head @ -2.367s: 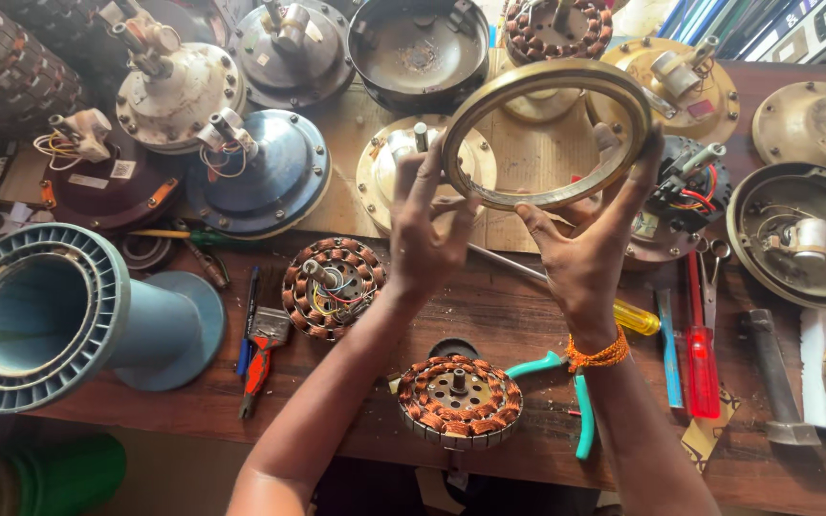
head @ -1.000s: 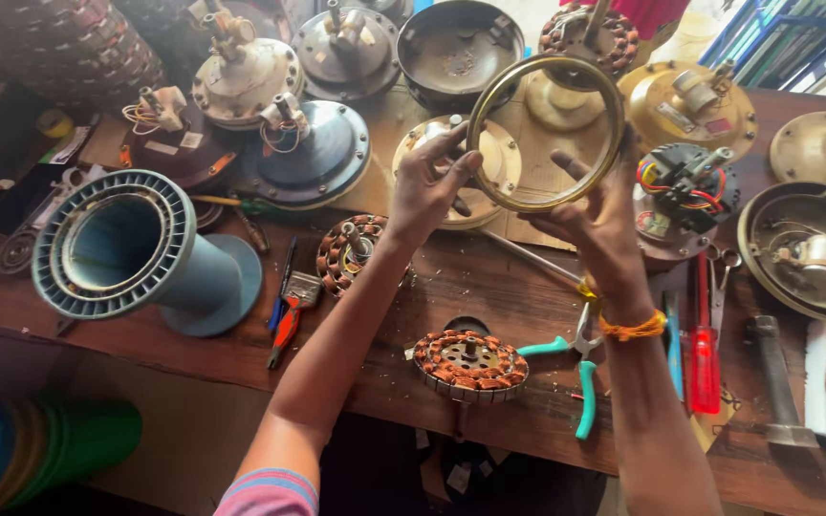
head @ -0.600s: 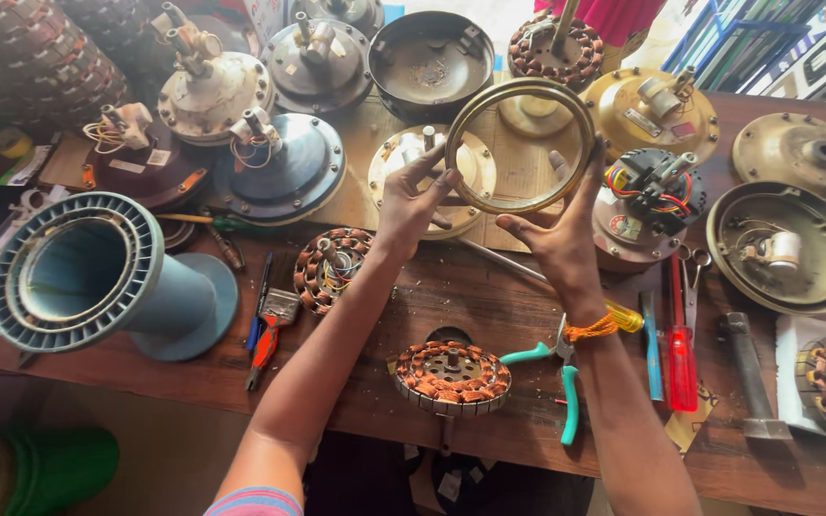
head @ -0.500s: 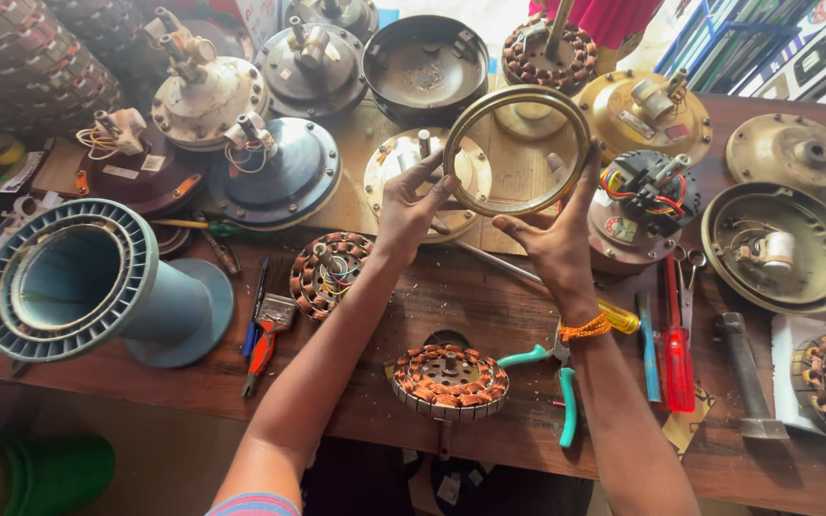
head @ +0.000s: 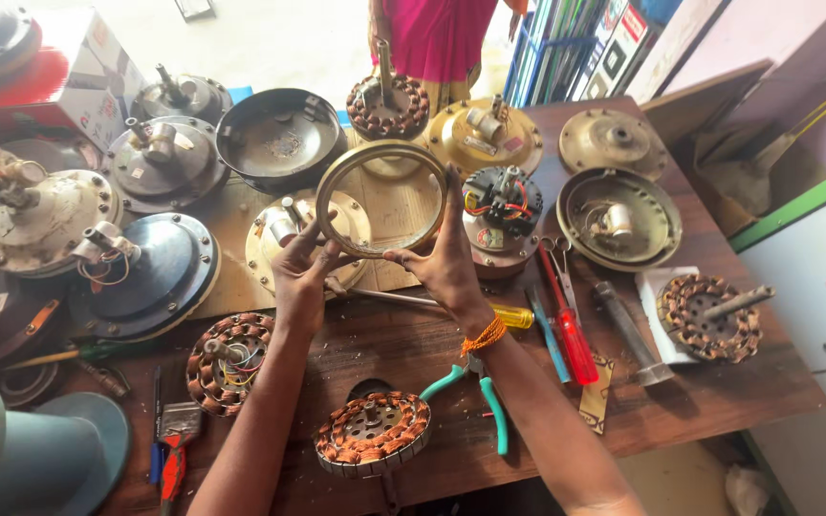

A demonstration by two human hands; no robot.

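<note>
I hold a thin brass-coloured metal ring [head: 332, 184] up over the wooden workbench [head: 700, 401]. My left hand [head: 300, 263] grips its lower left rim. On the ring's right and lower rim sits my right hand [head: 445, 256], which has an orange thread around the wrist. Under the ring lies a cream fan motor cover [head: 262, 250]. Near the front edge, below my arms, lies a copper-wound stator [head: 372, 435]. Another copper-wound stator [head: 227, 362] rests left of my left forearm.
Several fan motor housings and covers crowd the bench, among them a dark bowl-shaped cover [head: 279, 139] and a motor with coloured wires [head: 497, 210]. A red screwdriver [head: 570, 330], teal pliers [head: 489, 401] and a blue-grey fan housing [head: 21, 459] lie nearby. A person in pink [head: 442, 38] stands behind the bench.
The view has shifted, so the bench and parts sit further left and lower in frame. Both hands keep hold of the ring, which has tilted a little.
</note>
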